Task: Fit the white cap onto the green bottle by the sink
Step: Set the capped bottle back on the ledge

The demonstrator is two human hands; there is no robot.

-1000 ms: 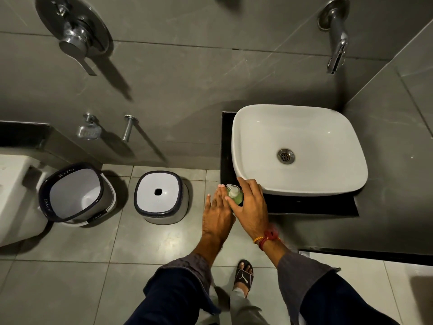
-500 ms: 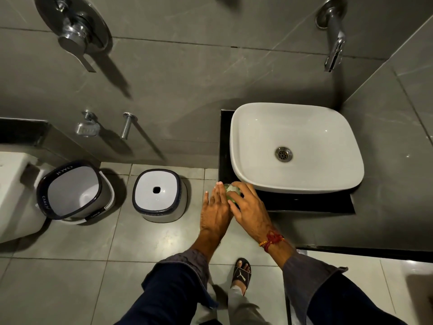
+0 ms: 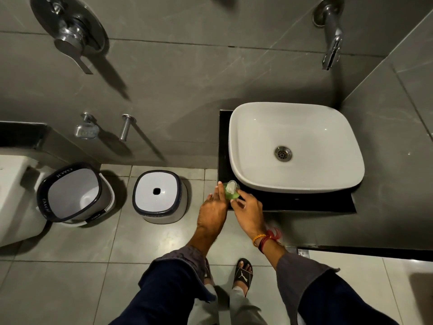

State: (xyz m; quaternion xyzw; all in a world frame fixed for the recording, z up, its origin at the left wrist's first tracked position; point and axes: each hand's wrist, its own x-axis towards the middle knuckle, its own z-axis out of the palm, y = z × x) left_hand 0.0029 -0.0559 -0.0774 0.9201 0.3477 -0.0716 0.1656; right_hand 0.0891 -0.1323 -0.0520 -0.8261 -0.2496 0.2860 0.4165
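Observation:
The green bottle (image 3: 234, 195) stands on the black counter (image 3: 304, 204) at the front left corner of the white sink (image 3: 257, 127). A white pump cap (image 3: 231, 186) sits on top of the bottle. My left hand (image 3: 213, 211) lies flat against the bottle's left side with fingers straight. My right hand (image 3: 248, 209) touches the bottle's front right side with its fingertips. From above I cannot tell how tightly the cap is seated.
A wall tap (image 3: 330, 31) hangs over the sink. On the floor to the left stand a white stool (image 3: 158, 195) and an empty bucket (image 3: 72, 195). A toilet (image 3: 14, 195) sits at the far left. My sandalled feet (image 3: 243, 273) stand below the counter.
My right hand has slid off the top of the bottle toward me, uncovering the white cap. My left hand stays pressed to the bottle's left side.

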